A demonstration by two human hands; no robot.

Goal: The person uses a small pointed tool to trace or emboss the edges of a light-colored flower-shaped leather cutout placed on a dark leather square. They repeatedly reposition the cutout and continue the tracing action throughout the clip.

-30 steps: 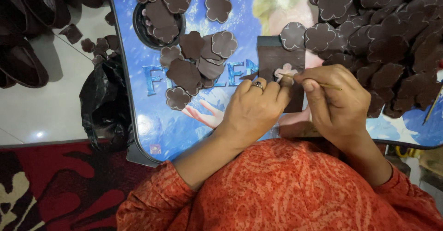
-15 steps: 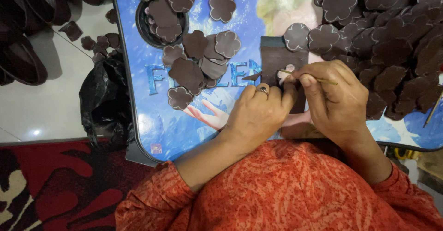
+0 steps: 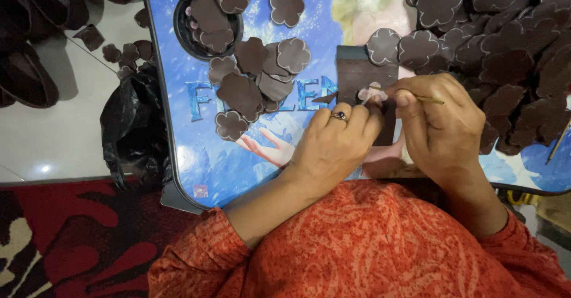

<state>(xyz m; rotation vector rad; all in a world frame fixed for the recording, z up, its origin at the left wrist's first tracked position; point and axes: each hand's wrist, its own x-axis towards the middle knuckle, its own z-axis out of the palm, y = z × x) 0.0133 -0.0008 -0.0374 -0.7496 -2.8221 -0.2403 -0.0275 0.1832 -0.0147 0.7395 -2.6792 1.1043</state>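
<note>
- At the middle of the blue picture-printed table (image 3: 196, 167), the left hand (image 3: 336, 146) lies with its fingers curled close together, their tips pressed down on a small pale flower-shaped piece (image 3: 372, 93) and the dark rectangular block (image 3: 360, 72) under it; a ring shows on one finger.
- Just at 3 o'clock from it, the right hand (image 3: 443, 125) has its fingers pinched shut on a thin stick-like tool (image 3: 425, 98), whose tip lies at the pale piece and whose tail points out toward 3 o'clock.
- The two hands touch or nearly touch at the fingertips over the block; I cannot tell which.
- At 10 o'clock from the hands lies a loose heap of dark brown flower-shaped cutouts (image 3: 256, 84); further at 11 o'clock a round black dish (image 3: 181, 36) holds more of them.
- At 1 to 2 o'clock a large pile of the same brown cutouts (image 3: 505, 42) covers the table's corner.
- The table's top bears large blue block letters at 9 o'clock from the hands and a pale drawn hand below them.
- At 9 o'clock, off the table's edge, a black plastic bag (image 3: 131, 125) sits on the white floor.
- At 6 o'clock are orange patterned sleeves (image 3: 369, 244).
</note>
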